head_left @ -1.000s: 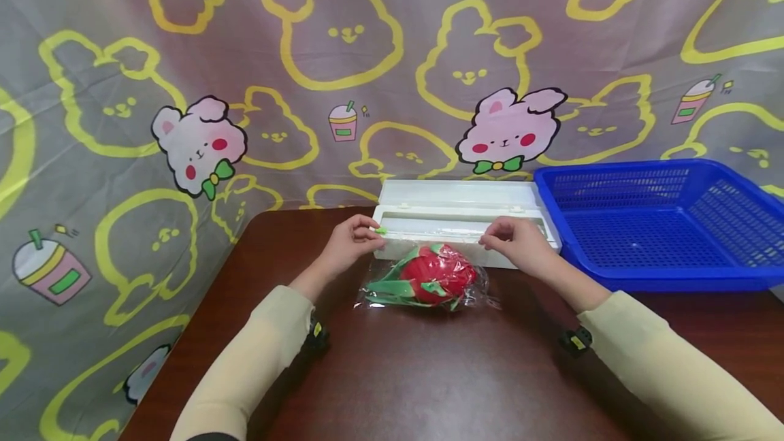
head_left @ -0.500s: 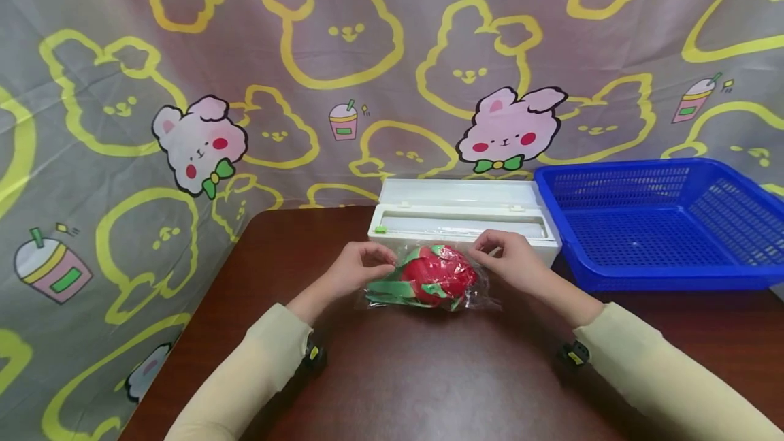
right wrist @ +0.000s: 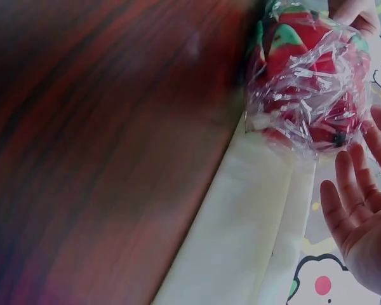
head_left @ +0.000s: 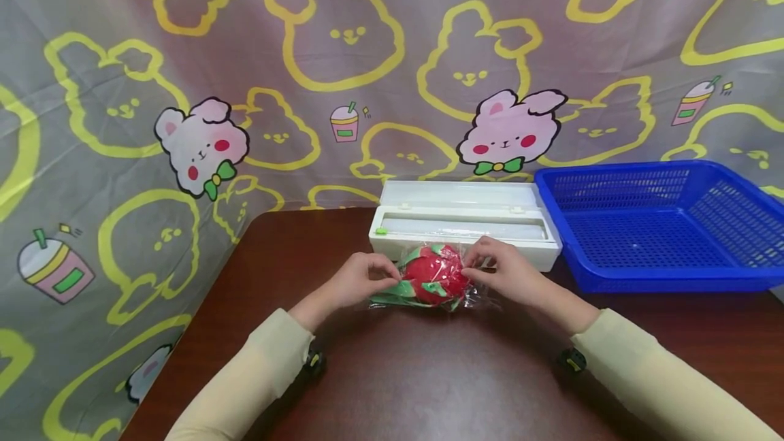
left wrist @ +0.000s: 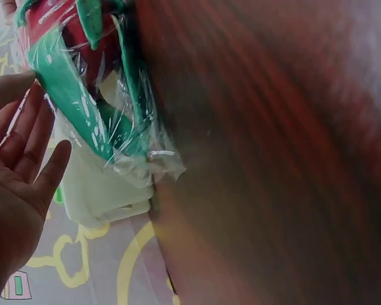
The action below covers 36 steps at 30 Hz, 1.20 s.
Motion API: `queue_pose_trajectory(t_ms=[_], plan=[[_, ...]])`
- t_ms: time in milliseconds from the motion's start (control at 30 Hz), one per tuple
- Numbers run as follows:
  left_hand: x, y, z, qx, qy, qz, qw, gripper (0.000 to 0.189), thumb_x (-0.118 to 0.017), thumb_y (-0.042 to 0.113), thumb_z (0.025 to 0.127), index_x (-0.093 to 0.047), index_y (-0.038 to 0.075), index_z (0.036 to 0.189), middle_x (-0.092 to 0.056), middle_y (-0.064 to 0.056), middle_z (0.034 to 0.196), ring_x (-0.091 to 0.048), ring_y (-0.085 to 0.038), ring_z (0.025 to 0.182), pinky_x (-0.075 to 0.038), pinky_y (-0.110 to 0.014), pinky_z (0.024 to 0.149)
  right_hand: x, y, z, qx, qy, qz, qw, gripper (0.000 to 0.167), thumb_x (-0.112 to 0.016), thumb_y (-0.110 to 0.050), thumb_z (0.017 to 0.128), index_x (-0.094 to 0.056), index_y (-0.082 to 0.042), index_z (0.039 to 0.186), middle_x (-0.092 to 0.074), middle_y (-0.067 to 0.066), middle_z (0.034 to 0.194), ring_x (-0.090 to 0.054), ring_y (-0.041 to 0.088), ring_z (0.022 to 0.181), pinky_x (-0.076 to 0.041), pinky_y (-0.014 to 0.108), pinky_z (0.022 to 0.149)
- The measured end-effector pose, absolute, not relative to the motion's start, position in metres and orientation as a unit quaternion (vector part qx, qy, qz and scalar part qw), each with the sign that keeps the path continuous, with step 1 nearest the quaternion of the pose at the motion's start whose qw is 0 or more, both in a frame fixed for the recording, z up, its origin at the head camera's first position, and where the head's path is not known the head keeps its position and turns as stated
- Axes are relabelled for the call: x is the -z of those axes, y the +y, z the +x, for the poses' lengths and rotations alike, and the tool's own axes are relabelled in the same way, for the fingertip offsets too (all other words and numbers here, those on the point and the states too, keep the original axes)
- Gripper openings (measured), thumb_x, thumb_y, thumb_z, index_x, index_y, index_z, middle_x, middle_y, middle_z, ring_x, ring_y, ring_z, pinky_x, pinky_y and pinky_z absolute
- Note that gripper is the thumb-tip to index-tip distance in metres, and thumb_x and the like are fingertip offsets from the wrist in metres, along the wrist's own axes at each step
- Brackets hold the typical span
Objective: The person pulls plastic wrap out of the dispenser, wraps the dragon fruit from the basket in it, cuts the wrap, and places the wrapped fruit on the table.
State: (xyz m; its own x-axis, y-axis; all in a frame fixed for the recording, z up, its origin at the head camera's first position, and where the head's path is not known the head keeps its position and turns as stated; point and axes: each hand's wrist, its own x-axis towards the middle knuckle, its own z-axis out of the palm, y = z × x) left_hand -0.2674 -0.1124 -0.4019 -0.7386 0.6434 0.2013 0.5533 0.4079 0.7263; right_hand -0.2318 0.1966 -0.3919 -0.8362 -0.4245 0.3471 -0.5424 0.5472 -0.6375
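A red dragon fruit with green scales (head_left: 435, 274), wrapped in crinkled clear film, lies on the table before a white cling film dispenser (head_left: 459, 192). The dispenser's lid stands raised, showing the film roll and a green slider (head_left: 381, 231) at the left. My left hand (head_left: 361, 281) is at the fruit's left end, and in the left wrist view a fingertip (left wrist: 30, 77) touches the wrapped green part. From the right, my right hand (head_left: 505, 271) reaches the fruit's upper side. Its fingers (right wrist: 349, 184) are loosely spread beside the film in the right wrist view.
A blue plastic basket (head_left: 674, 282) stands right of the dispenser, against it or very near. Behind the dark brown table (head_left: 429, 380) hangs a patterned curtain (head_left: 367, 33), which also runs along the left side.
Both hands have come down from the dispenser's film edge to the wrapped dragon fruit, moving toward the body and inward. The left hand has left the green slider.
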Motion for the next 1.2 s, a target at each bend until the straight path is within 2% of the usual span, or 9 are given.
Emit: queue_pose_trajectory(t_ms=[100,200,400,567,733,833,1000,1200], plan=[[0.4,-0.112,-0.268,-0.401,0.841,0.359,0.049,0.006,-0.075,0.01,0.086,-0.075,0.011,0.092,-0.07,0.007,0.087,-0.063,-0.01,0.085,-0.052,-0.027,0.083,0.39,0.197,-0.232,-0.381,-0.876,0.285,0.081,0.003,-0.071,-0.018,0.091,-0.07,-0.017,0.089,-0.058,-0.006,0.09,-0.056,0.014,0.083,-0.051,0.034,0.072],[0.397,-0.11,-0.27,-0.412,0.844,0.339,0.05,0.004,-0.074,0.013,0.087,-0.075,0.012,0.092,-0.069,0.008,0.085,-0.062,-0.01,0.083,-0.052,-0.028,0.08,0.386,0.197,-0.234,-0.388,-0.878,0.272,0.074,0.009,-0.068,-0.02,0.093,-0.073,-0.015,0.089,-0.061,-0.005,0.09,-0.056,0.015,0.083,-0.051,0.033,0.072],[0.393,-0.1,-0.282,-0.463,0.841,0.28,0.025,0.011,-0.072,0.012,0.09,-0.069,0.005,0.098,-0.069,-0.001,0.083,-0.062,-0.015,0.076,-0.052,-0.029,0.069,0.386,0.194,-0.245,-0.438,-0.878,0.193,0.031,0.011,-0.072,-0.019,0.09,-0.071,-0.008,0.088,-0.067,-0.001,0.082,-0.059,0.018,0.078,-0.051,0.033,0.07],[0.394,-0.09,-0.293,-0.437,0.863,0.251,0.015,0.022,-0.073,0.02,0.088,-0.072,0.006,0.105,-0.07,0.0,0.086,-0.063,-0.013,0.077,-0.052,-0.029,0.072,0.386,0.188,-0.253,-0.463,-0.87,0.171,0.016,0.027,-0.077,-0.019,0.085,-0.066,0.0,0.101,-0.064,0.003,0.078,-0.057,0.018,0.071,-0.048,0.028,0.061],[0.398,-0.085,-0.297,-0.419,0.873,0.249,0.035,0.02,-0.075,0.023,0.087,-0.077,0.008,0.102,-0.071,0.001,0.093,-0.062,-0.011,0.081,-0.052,-0.027,0.072,0.384,0.183,-0.256,-0.446,-0.88,0.163,-0.002,0.038,-0.077,-0.027,0.085,-0.069,0.0,0.111,-0.062,0.003,0.077,-0.055,0.02,0.072,-0.047,0.029,0.059],[0.398,-0.083,-0.297,-0.426,0.868,0.252,0.033,0.016,-0.075,0.019,0.087,-0.077,0.007,0.098,-0.072,-0.001,0.093,-0.063,-0.011,0.082,-0.052,-0.027,0.073,0.383,0.181,-0.255,-0.439,-0.885,0.154,0.0,0.034,-0.075,-0.028,0.086,-0.072,-0.003,0.109,-0.064,0.002,0.08,-0.055,0.021,0.075,-0.047,0.031,0.062],[0.398,-0.082,-0.299,-0.439,0.864,0.246,0.012,0.012,-0.076,0.015,0.086,-0.077,0.006,0.093,-0.072,0.0,0.088,-0.062,-0.01,0.08,-0.051,-0.025,0.074,0.379,0.179,-0.253,-0.446,-0.885,0.135,0.019,0.02,-0.073,-0.021,0.089,-0.075,-0.005,0.1,-0.069,0.002,0.084,-0.058,0.019,0.076,-0.048,0.03,0.065],[0.398,-0.083,-0.297,-0.465,0.853,0.237,0.001,0.013,-0.074,0.016,0.088,-0.076,0.004,0.094,-0.071,-0.002,0.087,-0.063,-0.011,0.079,-0.053,-0.027,0.072,0.38,0.176,-0.252,-0.454,-0.881,0.132,0.029,0.013,-0.074,-0.018,0.088,-0.076,-0.008,0.096,-0.068,0.001,0.082,-0.057,0.021,0.077,-0.048,0.032,0.066]])
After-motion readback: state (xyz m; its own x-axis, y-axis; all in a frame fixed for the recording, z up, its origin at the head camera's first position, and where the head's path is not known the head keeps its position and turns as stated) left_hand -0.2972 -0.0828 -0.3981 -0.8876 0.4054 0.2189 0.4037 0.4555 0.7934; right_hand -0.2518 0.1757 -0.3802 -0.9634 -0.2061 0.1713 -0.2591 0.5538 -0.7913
